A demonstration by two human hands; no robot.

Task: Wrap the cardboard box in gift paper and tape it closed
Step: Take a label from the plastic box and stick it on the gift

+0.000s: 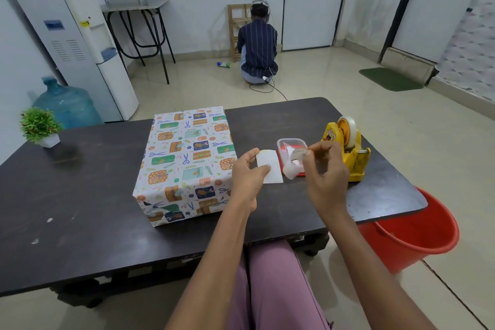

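**Paper slip and sticker in hand beside a fully wrapped box**

At centre frame, the left hand (250, 177) pinches a small white slip (269, 167) between thumb and fingers, its far end sticking out to the right. The right hand (322, 171), just right of it, has its fingers curled and nips a small round sticker-like piece (299, 153) at the fingertips; what it is exactly cannot be told. Crumpled clear film (292, 170) hangs under that hand.

Behind the hands sits a small tub (290, 141) with a clear rim and red base, holding shiny scraps that are too small to make out. To its right, at the table's right edge, a yellow dispenser (348, 151) carries a roll of clear tape (351, 126).

The box (187, 161), covered in gift paper printed with scissors and parcels, lies flat on the dark table (80, 182), left of the hands and apart from them. A potted plant (40, 126) stands at the table's left end.

At lower right a red bucket (417, 236) sits on the floor by the table corner; its inside cannot be seen clearly. At upper left stand a water cooler (72, 43) and a blue jug (67, 104). In the upper centre, a person (257, 45) crouches facing the wall.
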